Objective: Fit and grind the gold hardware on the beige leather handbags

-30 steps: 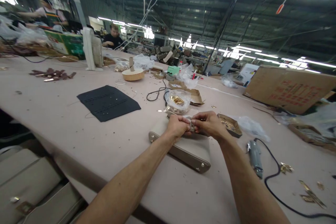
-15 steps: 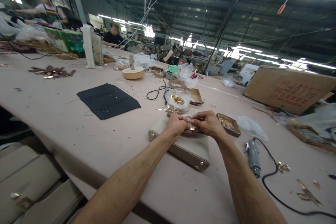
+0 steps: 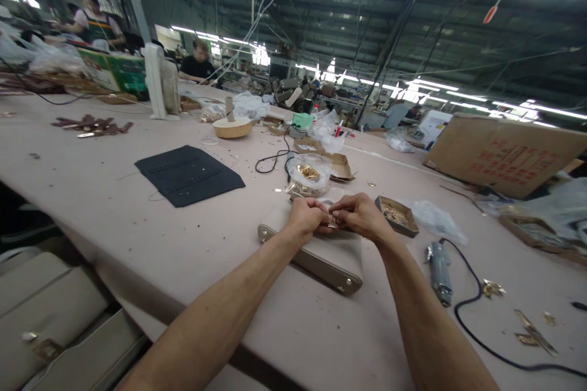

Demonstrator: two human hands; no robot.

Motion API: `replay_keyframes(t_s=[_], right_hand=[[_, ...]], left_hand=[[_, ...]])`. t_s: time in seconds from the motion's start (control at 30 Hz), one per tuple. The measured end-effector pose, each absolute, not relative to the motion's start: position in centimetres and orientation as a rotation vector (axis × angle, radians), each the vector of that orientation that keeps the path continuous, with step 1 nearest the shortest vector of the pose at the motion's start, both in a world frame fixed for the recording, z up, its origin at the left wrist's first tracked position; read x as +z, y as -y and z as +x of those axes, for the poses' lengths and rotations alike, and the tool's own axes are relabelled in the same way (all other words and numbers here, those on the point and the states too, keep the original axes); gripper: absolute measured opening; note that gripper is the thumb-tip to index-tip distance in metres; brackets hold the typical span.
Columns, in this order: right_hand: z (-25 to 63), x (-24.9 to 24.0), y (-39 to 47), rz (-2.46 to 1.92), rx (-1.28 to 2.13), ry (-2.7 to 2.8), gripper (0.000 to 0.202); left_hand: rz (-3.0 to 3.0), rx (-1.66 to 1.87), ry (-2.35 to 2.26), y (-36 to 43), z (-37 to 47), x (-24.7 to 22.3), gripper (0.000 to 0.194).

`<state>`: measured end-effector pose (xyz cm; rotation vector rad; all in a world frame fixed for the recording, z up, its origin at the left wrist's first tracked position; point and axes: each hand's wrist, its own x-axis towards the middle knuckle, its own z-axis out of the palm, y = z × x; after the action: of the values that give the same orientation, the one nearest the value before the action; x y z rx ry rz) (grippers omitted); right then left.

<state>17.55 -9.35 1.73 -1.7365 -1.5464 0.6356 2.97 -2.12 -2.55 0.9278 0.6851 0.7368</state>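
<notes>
A beige handbag (image 3: 321, 253) with small metal studs on its darker base lies on its side on the table. Over it, my left hand (image 3: 310, 218) and my right hand (image 3: 356, 214) meet, fingers pinched together. Between the fingertips a small shiny metal fitting (image 3: 331, 225) shows in part; both hands appear to grip it. Most of the fitting and the part of the bag under my hands are hidden. Just right of my right hand sits a small cardboard box (image 3: 397, 216) of metal bits. Behind my hands lies a plastic bag of gold-coloured pieces (image 3: 308, 172).
A grey electric screwdriver (image 3: 440, 274) with a black cord lies at right, near loose gold-coloured plates (image 3: 534, 333). A black sheet (image 3: 190, 175) lies at left. Further back stand a tape roll (image 3: 232, 128), a white fan (image 3: 161, 82) and a large carton (image 3: 504, 156). Two people sit in the background.
My fingers have shifted slightly around the metal fitting, which now shows less of its face. The handbag stays beneath them. A person at far left has drawn an outstretched arm in.
</notes>
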Motion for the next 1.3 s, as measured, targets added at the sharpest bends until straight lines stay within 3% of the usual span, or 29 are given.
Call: replay_keyframes(t_s=[0.2,0.33,0.7,1.07,1.3], right_hand=[[17.2,4.5,11.1,-1.629,0.514,1.89,0.025],[16.5,4.0,10.8,-1.631,0.25,2.056,0.014],[16.6,3.2,10.1,-1.486,-0.133,2.139,0.017],[18.0,2.4,9.5,-1.501,0.355,1.729,0.016],[17.5,2.4,9.6,-1.529,0.257,1.754,0.014]], left_hand=[[0.912,0.764,-0.706,2.1,2.8,-2.1,0.019],[0.901,0.735,-0.724,2.0,2.6,-2.0,0.019],[0.905,0.672,-0.668,2.2,2.3,-1.3,0.011],[1.594,1.026,-0.614,2.5,2.6,-2.9,0.018],[1.842,1.121,-0.691,3.1,2.0,-2.1,0.023]])
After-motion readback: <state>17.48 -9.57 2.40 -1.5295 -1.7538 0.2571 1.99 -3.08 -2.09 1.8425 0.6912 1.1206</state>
